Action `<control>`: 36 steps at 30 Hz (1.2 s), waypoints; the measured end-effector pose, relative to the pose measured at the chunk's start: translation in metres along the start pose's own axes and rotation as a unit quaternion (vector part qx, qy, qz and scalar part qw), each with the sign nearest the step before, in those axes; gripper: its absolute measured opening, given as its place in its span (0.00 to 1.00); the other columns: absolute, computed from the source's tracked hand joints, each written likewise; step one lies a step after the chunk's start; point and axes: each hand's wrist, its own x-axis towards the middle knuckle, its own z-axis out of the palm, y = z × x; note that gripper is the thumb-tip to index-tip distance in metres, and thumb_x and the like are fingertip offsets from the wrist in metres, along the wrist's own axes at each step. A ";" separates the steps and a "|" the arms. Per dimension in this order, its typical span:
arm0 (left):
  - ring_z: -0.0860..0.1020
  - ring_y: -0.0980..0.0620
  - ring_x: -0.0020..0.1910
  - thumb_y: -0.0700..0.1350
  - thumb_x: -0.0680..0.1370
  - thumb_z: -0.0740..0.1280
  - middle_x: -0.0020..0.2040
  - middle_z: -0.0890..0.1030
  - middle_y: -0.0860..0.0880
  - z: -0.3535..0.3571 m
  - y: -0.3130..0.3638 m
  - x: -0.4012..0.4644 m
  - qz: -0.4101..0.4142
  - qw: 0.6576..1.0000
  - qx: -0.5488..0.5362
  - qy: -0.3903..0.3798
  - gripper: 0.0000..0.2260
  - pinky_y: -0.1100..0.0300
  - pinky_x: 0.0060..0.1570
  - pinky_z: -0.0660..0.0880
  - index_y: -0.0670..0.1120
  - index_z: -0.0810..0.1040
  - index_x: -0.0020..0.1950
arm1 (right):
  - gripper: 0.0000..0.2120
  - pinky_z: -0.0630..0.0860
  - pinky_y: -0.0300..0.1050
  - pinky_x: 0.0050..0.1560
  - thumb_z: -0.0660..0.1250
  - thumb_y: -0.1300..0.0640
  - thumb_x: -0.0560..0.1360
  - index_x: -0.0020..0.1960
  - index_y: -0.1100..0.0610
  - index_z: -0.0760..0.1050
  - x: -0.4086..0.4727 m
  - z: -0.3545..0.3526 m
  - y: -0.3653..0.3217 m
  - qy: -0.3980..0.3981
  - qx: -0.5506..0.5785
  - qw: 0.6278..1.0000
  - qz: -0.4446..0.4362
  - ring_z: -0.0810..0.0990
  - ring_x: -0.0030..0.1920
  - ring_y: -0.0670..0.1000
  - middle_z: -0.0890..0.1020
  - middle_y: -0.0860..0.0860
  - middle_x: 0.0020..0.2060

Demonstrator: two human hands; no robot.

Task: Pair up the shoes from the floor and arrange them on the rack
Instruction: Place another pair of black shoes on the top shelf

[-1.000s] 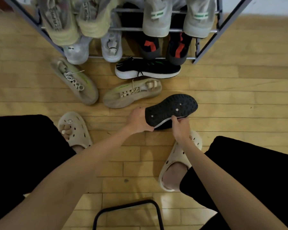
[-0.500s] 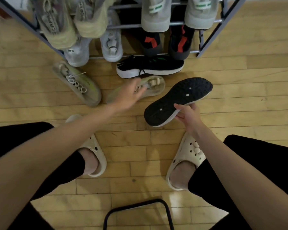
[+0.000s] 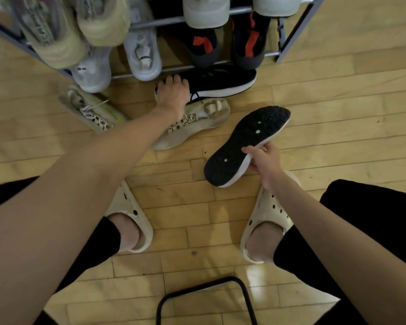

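**A:** Down by the foot of the rack, our left hand has its fingers curled over the heel end of the black shoe on the floor, which lies on its side just in front of the rack's lowest bar. How firmly it grips we cannot tell.

**B:** And our right hand pinches the white edge of the other black shoe, held sole-up above the floor, thumb on the tread side.

**A:** For this step we should, we think, get the fingers properly round the heel collar before lifting, since laces trail from that shoe toward the beige shoe touching it (a snag seems possible).

**B:** Then bring both together, toes the same way, and turn the held one sole-down before it goes on the rack.

**A:** They look like a match: black knit upper, white midsole, green marks on the floor one; the held one shows a black studded sole with small pale dots.

**B:** A second beige shoe lies well to the left, laces up, so that pair remains to be done. The rack already carries pale shoes above and, on the lower tier, a grey pair with red marks.
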 end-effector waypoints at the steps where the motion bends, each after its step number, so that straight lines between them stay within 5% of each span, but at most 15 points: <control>1: 0.70 0.38 0.62 0.35 0.70 0.72 0.62 0.72 0.37 -0.001 -0.002 0.000 -0.001 1.000 0.005 -0.003 0.23 0.46 0.59 0.70 0.38 0.70 0.63 | 0.26 0.79 0.47 0.53 0.71 0.63 0.72 0.68 0.57 0.68 0.000 0.000 0.000 0.005 0.005 1.000 0.005 0.79 0.58 0.55 0.78 0.54 0.60; 6: 0.72 0.40 0.62 0.51 0.70 0.74 0.61 0.74 0.40 -0.017 -0.009 -0.013 0.026 0.999 -0.026 0.011 0.24 0.44 0.60 0.68 0.42 0.73 0.61 | 0.27 0.77 0.40 0.42 0.70 0.62 0.72 0.69 0.58 0.67 -0.004 0.000 -0.003 0.038 0.027 0.999 0.021 0.79 0.57 0.55 0.78 0.55 0.60; 9: 0.75 0.43 0.57 0.54 0.66 0.74 0.57 0.77 0.44 -0.035 -0.005 -0.033 0.027 0.975 -0.216 0.032 0.28 0.53 0.49 0.74 0.42 0.75 0.61 | 0.25 0.78 0.41 0.42 0.70 0.61 0.73 0.68 0.59 0.68 -0.009 -0.001 -0.008 0.056 0.032 0.998 0.021 0.79 0.58 0.56 0.78 0.56 0.59; 12: 0.78 0.51 0.46 0.46 0.65 0.75 0.47 0.79 0.50 -0.049 -0.008 -0.067 -0.026 0.893 -0.448 -0.031 0.18 0.59 0.40 0.73 0.45 0.79 0.54 | 0.23 0.79 0.46 0.50 0.70 0.60 0.72 0.65 0.60 0.70 -0.016 -0.006 -0.012 0.067 0.045 0.996 0.026 0.78 0.58 0.56 0.79 0.56 0.59; 15: 0.77 0.50 0.38 0.36 0.64 0.70 0.38 0.78 0.45 -0.047 -0.011 -0.111 -0.106 0.786 -0.606 -0.060 0.09 0.57 0.38 0.72 0.40 0.79 0.44 | 0.15 0.77 0.43 0.41 0.70 0.59 0.71 0.57 0.61 0.75 -0.031 -0.012 -0.018 0.072 0.053 0.995 0.033 0.79 0.51 0.54 0.80 0.56 0.53; 19: 0.77 0.52 0.40 0.33 0.69 0.66 0.44 0.79 0.45 -0.051 -0.012 -0.167 -0.150 0.711 -0.684 -0.067 0.14 0.60 0.39 0.74 0.39 0.79 0.53 | 0.17 0.80 0.51 0.56 0.72 0.58 0.67 0.53 0.62 0.72 -0.062 -0.024 -0.032 0.061 0.108 0.990 0.071 0.81 0.51 0.56 0.81 0.56 0.51; 21: 0.80 0.48 0.46 0.33 0.70 0.66 0.48 0.82 0.46 -0.054 -0.013 -0.183 -0.177 0.656 -0.728 -0.091 0.16 0.55 0.46 0.77 0.45 0.79 0.55 | 0.25 0.80 0.52 0.55 0.72 0.57 0.63 0.57 0.65 0.73 -0.073 -0.030 -0.040 0.011 0.135 0.986 0.096 0.82 0.50 0.57 0.82 0.57 0.52; 23: 0.81 0.42 0.54 0.33 0.70 0.67 0.53 0.83 0.44 -0.061 -0.018 -0.202 -0.178 0.604 -0.771 -0.100 0.18 0.49 0.54 0.77 0.47 0.79 0.57 | 0.22 0.80 0.52 0.53 0.67 0.57 0.66 0.58 0.64 0.75 -0.093 -0.035 -0.049 -0.053 0.157 0.981 0.099 0.82 0.49 0.58 0.82 0.58 0.53; 26: 0.81 0.42 0.54 0.34 0.73 0.65 0.56 0.83 0.42 -0.079 -0.024 -0.232 -0.161 0.518 -0.835 -0.090 0.18 0.53 0.48 0.79 0.46 0.77 0.61 | 0.16 0.82 0.48 0.43 0.59 0.58 0.73 0.57 0.62 0.75 -0.126 -0.038 -0.067 -0.142 0.210 0.966 0.057 0.84 0.43 0.57 0.82 0.58 0.48; 30: 0.81 0.43 0.54 0.45 0.74 0.66 0.59 0.81 0.42 -0.104 -0.033 -0.269 -0.159 0.445 -0.877 -0.091 0.20 0.54 0.42 0.80 0.44 0.75 0.66 | 0.11 0.82 0.48 0.45 0.56 0.61 0.74 0.51 0.61 0.75 -0.164 -0.037 -0.090 -0.225 0.258 0.939 -0.021 0.83 0.42 0.56 0.82 0.56 0.42; 33: 0.82 0.44 0.49 0.47 0.75 0.65 0.53 0.83 0.42 -0.125 -0.040 -0.293 -0.149 0.392 -0.904 -0.079 0.16 0.53 0.47 0.79 0.44 0.77 0.61 | 0.10 0.80 0.48 0.47 0.60 0.57 0.73 0.52 0.59 0.74 -0.191 -0.033 -0.102 -0.235 0.157 0.957 -0.061 0.81 0.44 0.56 0.80 0.56 0.44; 36: 0.82 0.45 0.47 0.45 0.72 0.67 0.52 0.83 0.42 -0.140 -0.051 -0.312 -0.125 0.433 -0.893 -0.014 0.19 0.55 0.44 0.79 0.43 0.76 0.63 | 0.20 0.79 0.47 0.43 0.67 0.51 0.67 0.56 0.60 0.74 -0.213 -0.032 -0.112 -0.243 0.026 0.966 -0.082 0.80 0.41 0.56 0.79 0.60 0.46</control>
